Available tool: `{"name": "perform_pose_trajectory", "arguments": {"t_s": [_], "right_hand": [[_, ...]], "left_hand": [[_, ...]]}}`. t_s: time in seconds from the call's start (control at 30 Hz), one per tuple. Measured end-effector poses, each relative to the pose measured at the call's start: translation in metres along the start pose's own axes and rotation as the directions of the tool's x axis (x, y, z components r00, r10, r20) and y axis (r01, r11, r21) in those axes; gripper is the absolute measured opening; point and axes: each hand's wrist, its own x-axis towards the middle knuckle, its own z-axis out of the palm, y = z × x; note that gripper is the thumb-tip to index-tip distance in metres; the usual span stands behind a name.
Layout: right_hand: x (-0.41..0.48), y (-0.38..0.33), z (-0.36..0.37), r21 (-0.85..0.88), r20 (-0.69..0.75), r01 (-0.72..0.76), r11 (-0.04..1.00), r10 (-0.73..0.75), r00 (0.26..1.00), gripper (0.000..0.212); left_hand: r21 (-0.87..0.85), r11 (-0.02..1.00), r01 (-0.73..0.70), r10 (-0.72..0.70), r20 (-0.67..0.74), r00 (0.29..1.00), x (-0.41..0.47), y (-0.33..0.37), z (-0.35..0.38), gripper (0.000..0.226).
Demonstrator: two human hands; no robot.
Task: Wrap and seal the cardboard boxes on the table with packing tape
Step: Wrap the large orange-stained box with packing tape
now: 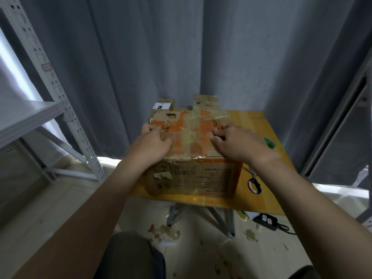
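Observation:
A worn cardboard box (191, 137) with an orange printed top and clear tape strips sits on a small yellow table (259, 129). My left hand (153, 142) lies on the left part of the box top, fingers curled over its left edge. My right hand (235, 142) rests on the right part of the top, fingertips pressing on the tape near a strip that runs front to back. Neither hand carries anything. Two smaller cardboard boxes (205, 102) stand behind the big one, one with a white label (162, 106).
Scissors (254, 182) lie on the table right of the box, and a green tape roll (269, 142) sits near the right edge. A white metal shelf (40, 117) stands at left. Grey curtains hang behind. Tape scraps and a black power adapter (265, 220) litter the floor.

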Motion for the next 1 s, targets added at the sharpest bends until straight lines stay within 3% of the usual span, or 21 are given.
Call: {"name": "perform_pose_trajectory", "arguments": {"t_s": [0.33,0.6,0.73,0.9,1.0], "right_hand": [[0.010,-0.008,-0.005,-0.128,0.069,0.003,0.992,0.005,0.998,0.049],[-0.002,-0.017,-0.009,-0.183,0.040,-0.016,0.983,0.024,0.999,0.052],[-0.015,-0.024,-0.016,-0.131,-0.050,0.004,0.991,-0.011,0.999,0.042],[-0.024,-0.030,-0.019,-0.106,0.048,0.104,0.989,-0.100,0.994,0.042],[-0.025,-0.027,-0.019,-0.098,0.076,0.111,0.989,-0.104,0.992,0.044]], "left_hand": [[0.071,0.997,-0.015,0.010,0.076,0.997,0.006,-0.002,-0.002,0.076],[0.253,0.967,-0.007,-0.019,0.102,0.995,0.007,0.015,-0.012,0.071],[0.311,0.950,0.031,-0.059,0.080,0.995,0.001,0.019,-0.022,0.067],[0.403,0.909,0.108,-0.182,0.150,0.972,0.015,0.024,-0.033,0.069],[0.403,0.913,0.065,-0.152,0.189,0.970,0.032,0.031,-0.031,0.076]]}}
